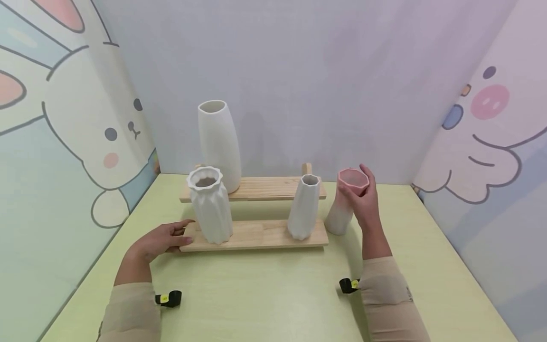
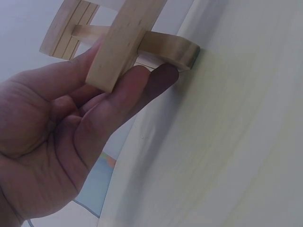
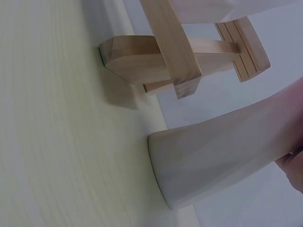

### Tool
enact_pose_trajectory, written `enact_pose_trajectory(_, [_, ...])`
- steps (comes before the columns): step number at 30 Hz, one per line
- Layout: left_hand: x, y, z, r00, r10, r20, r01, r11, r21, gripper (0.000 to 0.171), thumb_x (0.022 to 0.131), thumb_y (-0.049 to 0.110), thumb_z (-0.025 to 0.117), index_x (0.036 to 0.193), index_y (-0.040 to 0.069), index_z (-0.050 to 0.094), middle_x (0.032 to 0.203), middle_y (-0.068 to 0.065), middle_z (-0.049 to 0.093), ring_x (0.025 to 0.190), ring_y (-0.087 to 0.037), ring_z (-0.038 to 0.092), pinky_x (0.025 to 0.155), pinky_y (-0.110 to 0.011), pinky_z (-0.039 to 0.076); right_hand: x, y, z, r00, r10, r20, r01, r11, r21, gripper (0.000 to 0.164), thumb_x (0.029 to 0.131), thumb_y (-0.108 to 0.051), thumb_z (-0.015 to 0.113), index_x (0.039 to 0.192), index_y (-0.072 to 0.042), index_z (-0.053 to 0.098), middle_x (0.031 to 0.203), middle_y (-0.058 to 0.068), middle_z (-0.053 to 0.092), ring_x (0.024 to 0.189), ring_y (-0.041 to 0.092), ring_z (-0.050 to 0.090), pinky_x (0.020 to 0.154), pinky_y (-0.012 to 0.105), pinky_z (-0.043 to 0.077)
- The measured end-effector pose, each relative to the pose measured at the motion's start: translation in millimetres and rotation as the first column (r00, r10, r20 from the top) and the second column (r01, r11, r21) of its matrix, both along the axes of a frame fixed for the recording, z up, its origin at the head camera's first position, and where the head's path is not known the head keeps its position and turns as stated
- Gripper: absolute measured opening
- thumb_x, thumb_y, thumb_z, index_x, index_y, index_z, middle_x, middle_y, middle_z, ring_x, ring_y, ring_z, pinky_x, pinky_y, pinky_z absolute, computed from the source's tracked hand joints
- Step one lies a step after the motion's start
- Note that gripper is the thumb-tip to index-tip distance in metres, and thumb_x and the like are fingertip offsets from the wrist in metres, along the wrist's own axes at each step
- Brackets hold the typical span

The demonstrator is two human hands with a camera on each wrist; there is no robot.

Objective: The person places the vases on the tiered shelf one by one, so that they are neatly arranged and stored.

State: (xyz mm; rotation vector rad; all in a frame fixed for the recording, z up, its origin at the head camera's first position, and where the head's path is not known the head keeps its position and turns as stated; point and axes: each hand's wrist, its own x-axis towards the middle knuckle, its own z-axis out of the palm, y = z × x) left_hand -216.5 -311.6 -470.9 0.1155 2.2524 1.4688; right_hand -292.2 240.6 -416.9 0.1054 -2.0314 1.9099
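Note:
A two-tier wooden shelf [image 1: 256, 236] stands on the table. My left hand [image 1: 161, 239] holds the left end of its lower board, thumb and fingers on either side of the wood [image 2: 124, 45] in the left wrist view. To the shelf's right is a vase [image 1: 340, 216], pink at the top and fading to white below. My right hand [image 1: 363, 199] grips it just under its faceted rim. The vase's base [image 3: 173, 170] rests on the table in the right wrist view, beside the shelf's end. Most of the right hand is outside that view.
On the lower board stand a white ruffled-rim vase [image 1: 211, 209] at left and a slim white vase [image 1: 305, 209] at right. A tall white vase [image 1: 220, 142] occupies the upper board's left side. Walls with cartoon animals enclose the pale green table [image 1: 256, 294].

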Motion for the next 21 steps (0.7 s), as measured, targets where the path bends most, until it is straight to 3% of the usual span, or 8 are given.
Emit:
enact_pose_trajectory(7, [1.3,1.6,2.3,1.0,-0.005,0.002,0.005,1.0,0.01,0.079,0.092,0.028,0.07,0.156,0.009,0.027,0.145,-0.019,0.044,0.095,-0.013,0.061,0.08,-0.03,0.054,-4.8,-0.7,-7.6,0.998,-0.063,0.017,0.062,0.997,0.042,0.078,0.082,-0.029,0.08,0.147,-0.03,0.038,0.13,0.002,0.049,0.113,0.017,0.049,0.082,0.021,0.05])
enact_pose_trajectory(14, [0.8,1.1,-0.3,1.0,-0.009,0.01,0.009,1.0,0.021,0.08,0.092,0.027,0.07,0.156,0.007,0.026,0.142,-0.019,0.045,0.097,-0.011,0.06,0.079,-0.03,0.055,-2.5,-5.6,-10.1,0.995,-0.095,-0.023,0.096,0.995,0.035,0.075,0.081,-0.023,0.079,0.145,-0.03,0.04,0.127,0.001,0.051,0.109,0.015,0.051,0.081,0.02,0.05])
enact_pose_trajectory(21, [-0.6,1.2,-1.0,1.0,0.023,0.009,-0.023,1.0,-0.01,0.079,0.09,0.031,0.072,0.154,0.012,0.031,0.144,-0.018,0.045,0.096,-0.016,0.062,0.079,-0.032,0.055,7.0,-13.7,1.9,0.987,-0.108,-0.119,0.109,0.994,0.0,0.075,0.08,-0.014,0.079,0.145,-0.011,0.041,0.121,0.003,0.053,0.106,0.015,0.052,0.08,0.019,0.049])
